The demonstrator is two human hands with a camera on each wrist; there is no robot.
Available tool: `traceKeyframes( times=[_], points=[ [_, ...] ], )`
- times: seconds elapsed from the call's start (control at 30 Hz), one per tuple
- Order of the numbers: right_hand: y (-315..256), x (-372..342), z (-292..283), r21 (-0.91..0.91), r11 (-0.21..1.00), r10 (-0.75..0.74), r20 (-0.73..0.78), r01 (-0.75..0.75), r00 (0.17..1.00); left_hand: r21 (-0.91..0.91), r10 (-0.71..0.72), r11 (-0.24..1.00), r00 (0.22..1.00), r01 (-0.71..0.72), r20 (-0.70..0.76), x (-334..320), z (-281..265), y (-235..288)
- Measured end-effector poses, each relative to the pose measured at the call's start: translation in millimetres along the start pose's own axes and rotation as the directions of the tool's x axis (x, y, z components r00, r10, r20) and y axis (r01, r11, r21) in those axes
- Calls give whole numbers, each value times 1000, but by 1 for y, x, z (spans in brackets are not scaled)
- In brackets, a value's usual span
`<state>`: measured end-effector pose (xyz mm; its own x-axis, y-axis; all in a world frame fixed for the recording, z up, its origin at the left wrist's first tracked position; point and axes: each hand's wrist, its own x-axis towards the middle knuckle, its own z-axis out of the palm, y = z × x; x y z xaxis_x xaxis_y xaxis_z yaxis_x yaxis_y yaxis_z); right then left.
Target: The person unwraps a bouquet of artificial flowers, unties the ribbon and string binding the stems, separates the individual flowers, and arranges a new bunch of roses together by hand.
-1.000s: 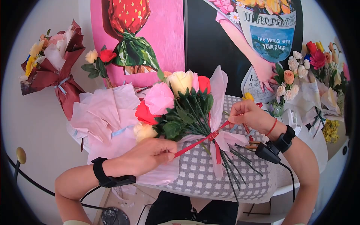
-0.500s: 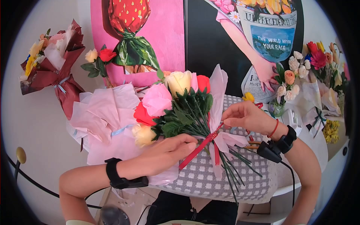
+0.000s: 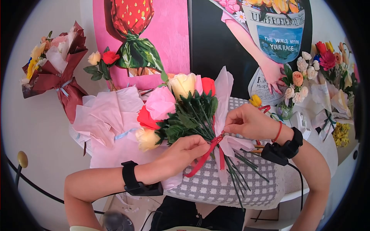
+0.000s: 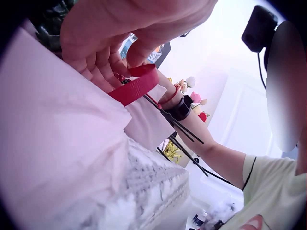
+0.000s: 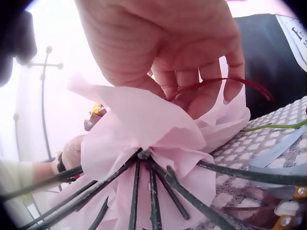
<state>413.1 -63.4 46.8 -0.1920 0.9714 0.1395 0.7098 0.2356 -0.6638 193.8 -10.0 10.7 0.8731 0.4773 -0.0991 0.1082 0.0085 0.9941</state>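
A bouquet of pink, cream and red roses (image 3: 160, 104) lies on the grey-and-white checked cloth, blooms to the left. Its dark green stems (image 5: 153, 201) fan out below the tie. Pale pink wrapping paper (image 3: 223, 92) gathers around them, bound by a red ribbon (image 3: 198, 167). My left hand (image 3: 183, 154) pinches the ribbon beside the knot, and a loop of it curves out under the fingers in the left wrist view. Just above the knot, my right hand (image 3: 250, 122) pinches another length of ribbon, whose tail pokes out beyond the fingers in the right wrist view.
Loose pink paper (image 3: 110, 111) with a pale blue ribbon covers the table's left side. A maroon-wrapped bouquet (image 3: 63, 81) stands at far left. At the right is a glass vase (image 3: 284, 111) of flowers. Two paintings (image 3: 169, 34) stand behind the checked cloth (image 3: 266, 184).
The left hand let the taut ribbon go slack, moved right toward the knot and now pinches the ribbon there. The right hand came slightly left and down, close to the knot.
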Motion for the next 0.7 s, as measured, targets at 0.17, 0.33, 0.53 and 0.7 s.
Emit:
traceKeyframes(
  times=[0.17, 0.33, 0.53, 0.7],
  points=[
    [-10, -2, -1, -16, 999, 31, -6, -32, 999, 1, 68, 998, 997, -68, 22, 6, 3, -8],
    [-14, -2, 1, -207, 976, 46, -75, -60, 996, 462, 130, 881, 991, -107, -19, 3, -3, -1],
    [-5, 0, 1, -157, 985, 65, -48, -72, 997, 663, 270, 736, 958, -138, -100, -6, 4, 10],
    [-9, -8, -12, 55, 993, 101, 93, -106, 991, 329, 128, 939, 991, -105, -46, -9, -2, 14]
  ],
)
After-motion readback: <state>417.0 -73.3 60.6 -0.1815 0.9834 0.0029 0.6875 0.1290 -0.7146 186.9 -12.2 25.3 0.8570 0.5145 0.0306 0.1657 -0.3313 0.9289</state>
